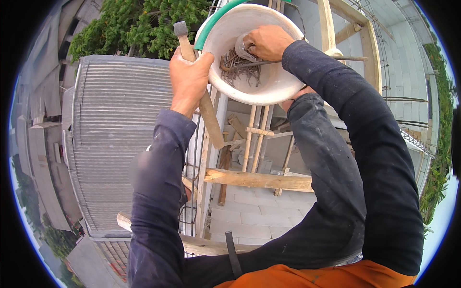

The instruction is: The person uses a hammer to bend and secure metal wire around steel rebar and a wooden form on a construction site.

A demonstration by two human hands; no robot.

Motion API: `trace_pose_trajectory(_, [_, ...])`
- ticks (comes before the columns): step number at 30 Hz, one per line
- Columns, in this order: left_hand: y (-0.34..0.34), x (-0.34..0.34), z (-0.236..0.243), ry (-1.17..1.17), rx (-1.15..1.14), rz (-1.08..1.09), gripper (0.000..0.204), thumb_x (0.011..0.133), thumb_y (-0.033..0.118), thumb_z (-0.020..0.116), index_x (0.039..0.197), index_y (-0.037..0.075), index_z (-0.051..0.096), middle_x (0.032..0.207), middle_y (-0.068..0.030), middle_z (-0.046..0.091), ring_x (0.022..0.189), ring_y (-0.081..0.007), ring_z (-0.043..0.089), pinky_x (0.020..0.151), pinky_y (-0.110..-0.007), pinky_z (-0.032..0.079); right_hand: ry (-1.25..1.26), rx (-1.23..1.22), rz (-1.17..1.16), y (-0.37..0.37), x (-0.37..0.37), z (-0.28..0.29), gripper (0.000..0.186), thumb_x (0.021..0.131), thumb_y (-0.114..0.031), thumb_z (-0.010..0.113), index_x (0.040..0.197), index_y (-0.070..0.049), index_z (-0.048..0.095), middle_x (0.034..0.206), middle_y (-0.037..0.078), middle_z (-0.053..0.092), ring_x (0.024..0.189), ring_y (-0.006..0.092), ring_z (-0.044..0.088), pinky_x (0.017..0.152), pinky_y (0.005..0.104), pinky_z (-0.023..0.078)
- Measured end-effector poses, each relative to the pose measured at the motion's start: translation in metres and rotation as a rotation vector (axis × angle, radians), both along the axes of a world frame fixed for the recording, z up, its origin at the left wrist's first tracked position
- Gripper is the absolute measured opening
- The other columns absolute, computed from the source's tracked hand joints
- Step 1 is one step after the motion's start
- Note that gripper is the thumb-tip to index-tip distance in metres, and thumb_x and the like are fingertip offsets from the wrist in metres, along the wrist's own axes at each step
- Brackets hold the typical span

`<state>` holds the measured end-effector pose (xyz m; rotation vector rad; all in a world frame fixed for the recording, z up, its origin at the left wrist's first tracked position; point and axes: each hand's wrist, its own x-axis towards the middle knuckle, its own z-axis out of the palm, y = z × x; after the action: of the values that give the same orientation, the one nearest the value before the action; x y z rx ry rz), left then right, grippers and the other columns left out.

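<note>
Reaching into the white bucket (pixel 269 89), your right hand (pixel 265 42) has its fingers curled down among the rusty nails (pixel 240 67), apparently gathering a few beside a clear plastic bag (pixel 241 45); exactly how many it pinches you cannot tell from here. Your left hand (pixel 188 79) is wrapped tight around the wooden handle of a hammer (pixel 201 96), its dark head up beyond your knuckles and its shaft running down past your wrist, just beside the bucket's rim. By the look of it, you are at the picking-out stage: nails are being selected, none yet set. The next move likely calls for lifting your right hand clear of the rim without spilling. Below your forearms lie a wooden plank (pixel 259 180) and a corrugated metal roof (pixel 115 144). No labels or signs show on the bucket.
</note>
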<state>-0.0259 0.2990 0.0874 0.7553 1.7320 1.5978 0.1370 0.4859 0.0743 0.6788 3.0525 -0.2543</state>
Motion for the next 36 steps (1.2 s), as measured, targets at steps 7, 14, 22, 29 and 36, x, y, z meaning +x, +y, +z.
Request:
trace_pose_trajectory(7, [0.003,0.001,0.001,0.029,-0.009,0.004,0.027,0.080,0.011,0.070,0.101,-0.003,0.061,0.087,-0.0069,0.067,0.073,-0.0129,0.062,0.068,-0.030,0.053,0.057,-0.034,0.003,0.001,0.005,-0.002,0.024,0.091,-0.018,0.064,0.108,-0.009,0.078,0.091,0.021,0.074,0.084,0.0398,0.071,0.082,0.0465,0.057])
trace_pose_trajectory(14, [0.001,-0.003,0.001,0.012,-0.043,0.019,0.027,0.080,0.011,0.070,0.100,-0.004,0.062,0.085,-0.0060,0.066,0.073,-0.0127,0.062,0.067,-0.030,0.052,0.147,-0.468,-0.194,0.014,0.009,0.010,0.022,0.096,-0.021,0.069,0.108,-0.006,0.078,0.094,0.011,0.076,0.081,0.0193,0.073,0.075,0.0319,0.060])
trace_pose_trajectory(22, [0.002,-0.005,-0.006,0.012,-0.009,0.015,0.026,0.080,0.010,0.070,0.101,-0.004,0.062,0.085,-0.0056,0.066,0.073,-0.0126,0.061,0.067,-0.030,0.052,0.232,-0.927,-0.444,0.009,0.012,0.035,0.024,0.096,-0.012,0.066,0.115,-0.002,0.074,0.104,0.009,0.075,0.090,0.0171,0.073,0.073,0.0290,0.064])
trace_pose_trajectory(29, [0.002,-0.005,-0.008,0.012,-0.012,0.016,0.029,0.080,0.009,0.070,0.103,-0.004,0.062,0.089,-0.0068,0.067,0.074,-0.0136,0.063,0.068,-0.031,0.053,0.203,-0.819,-0.457,0.012,0.013,0.028,0.024,0.092,-0.017,0.068,0.113,-0.009,0.076,0.095,0.005,0.076,0.078,0.0115,0.072,0.064,0.0258,0.062])
trace_pose_trajectory(36, [-0.002,-0.005,-0.005,-0.024,-0.020,0.021,0.033,0.080,0.009,0.071,0.108,-0.005,0.060,0.090,-0.0089,0.068,0.075,-0.0152,0.065,0.068,-0.032,0.054,0.200,-0.540,-0.368,0.002,0.004,0.027,0.025,0.086,-0.025,0.069,0.102,-0.009,0.080,0.082,0.007,0.074,0.067,0.0149,0.069,0.061,0.0300,0.062])
